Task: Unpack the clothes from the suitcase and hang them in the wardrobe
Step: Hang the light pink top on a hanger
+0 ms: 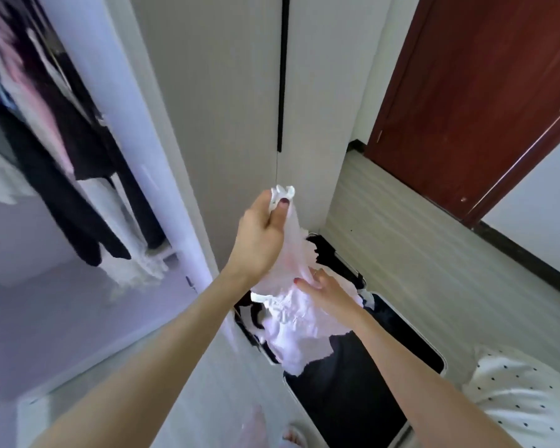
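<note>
Progress looks partial: several garments (62, 150), dark and pale, hang inside the open wardrobe (156, 150) at the left, so some hanging seems done, while the suitcase (411, 337) lies open on the floor (417, 253) with dark clothing inside, so more is left to unpack. One white garment (291, 321) is in transit, lifted above the suitcase and just in front of the shut wardrobe doors. The left hand (259, 237) is raised, with thumb and fingers curled tight round the bunched top of the garment, which hangs down from that grip. The right hand (324, 289) is lower, at the middle of the fabric; its fingers look fairly straight and spread against the cloth, more a touch or a smoothing than a firm grip, though blur leaves that uncertain. No hanger shows in either hand, and I cannot tell where one is. As I judge it, this piece has yet to be shaken out, put on a hanger and carried left to the rail, and the dark items in the suitcase must follow. A spotted white cloth (524, 396) lies at the lower right; whether it belongs to the task is unclear.
</note>
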A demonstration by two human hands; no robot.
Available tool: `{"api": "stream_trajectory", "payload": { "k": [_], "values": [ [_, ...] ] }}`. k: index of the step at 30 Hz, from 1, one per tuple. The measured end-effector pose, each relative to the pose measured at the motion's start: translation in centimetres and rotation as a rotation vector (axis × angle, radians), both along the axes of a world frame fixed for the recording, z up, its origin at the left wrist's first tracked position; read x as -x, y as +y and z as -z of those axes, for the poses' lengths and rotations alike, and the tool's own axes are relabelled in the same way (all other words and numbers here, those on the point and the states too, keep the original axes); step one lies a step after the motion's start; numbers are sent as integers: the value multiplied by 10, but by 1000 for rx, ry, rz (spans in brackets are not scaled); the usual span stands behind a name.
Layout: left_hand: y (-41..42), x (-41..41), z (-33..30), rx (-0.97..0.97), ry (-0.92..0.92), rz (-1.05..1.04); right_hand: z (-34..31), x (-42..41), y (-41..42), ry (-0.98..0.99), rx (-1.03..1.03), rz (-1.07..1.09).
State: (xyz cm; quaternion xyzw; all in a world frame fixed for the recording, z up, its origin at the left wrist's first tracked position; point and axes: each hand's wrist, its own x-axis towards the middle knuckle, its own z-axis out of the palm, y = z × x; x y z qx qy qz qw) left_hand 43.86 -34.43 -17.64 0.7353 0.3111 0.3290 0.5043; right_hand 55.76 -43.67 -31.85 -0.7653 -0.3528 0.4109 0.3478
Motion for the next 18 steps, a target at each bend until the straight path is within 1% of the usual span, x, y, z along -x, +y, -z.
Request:
{"api": "stream_trajectory", "payload": {
  "k": [3,5,9,11,13,14,16,17,18],
  "values": [
    [-8,52,-18,-50,-1,66,-20,33,-5,112,1,37],
    [-12,86,-26,-76,5,103,-30,59,-9,141,8,66],
    [-5,161,-41,-82,-25,19,-51,119,-6,349,-58,150],
    [7,203,-42,-38,7,-76,-64,152,8,474,-110,191],
    [20,232,-39,71,6,-169,-74,174,24,621,-147,245],
    [25,252,-39,174,-55,-202,-81,189,34,685,-149,252],
    [38,289,-37,496,-221,-208,-95,216,54,764,-137,263],
    [45,310,-33,598,-253,-202,-101,230,65,781,-126,273],
    [50,328,-29,696,-314,-247,-107,241,75,804,-113,282]
  ]
}}
